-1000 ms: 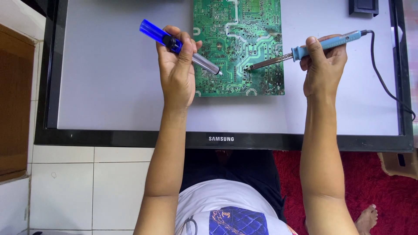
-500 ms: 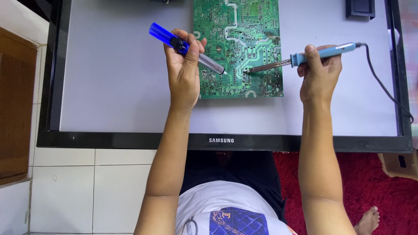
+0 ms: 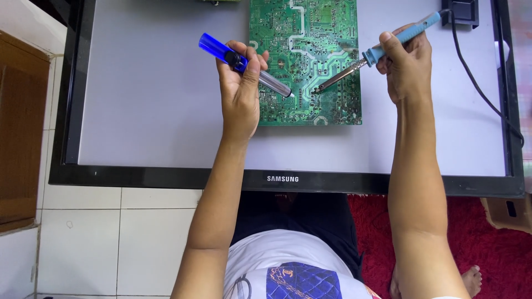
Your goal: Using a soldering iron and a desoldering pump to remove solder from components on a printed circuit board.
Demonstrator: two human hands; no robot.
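A green circuit board (image 3: 327, 33) lies on the pale screen of a flat television (image 3: 155, 111) laid face up. My left hand (image 3: 241, 91) grips a blue and silver desoldering pump (image 3: 244, 63), its tip pointing at the board's lower middle. My right hand (image 3: 407, 63) holds a soldering iron (image 3: 377, 52) with a light blue handle. The iron's metal tip rests on the board close to the pump's tip.
A black cord (image 3: 476, 88) runs from the iron across the screen's right side. A black block (image 3: 463, 11) sits at the top right. A wooden cabinet (image 3: 22, 127) stands at left on white floor tiles (image 3: 111, 232); a red rug (image 3: 499, 249) lies at right.
Both hands have shifted slightly on the board. The pump's tip and the iron's tip have drawn closer together near the board's lower middle.
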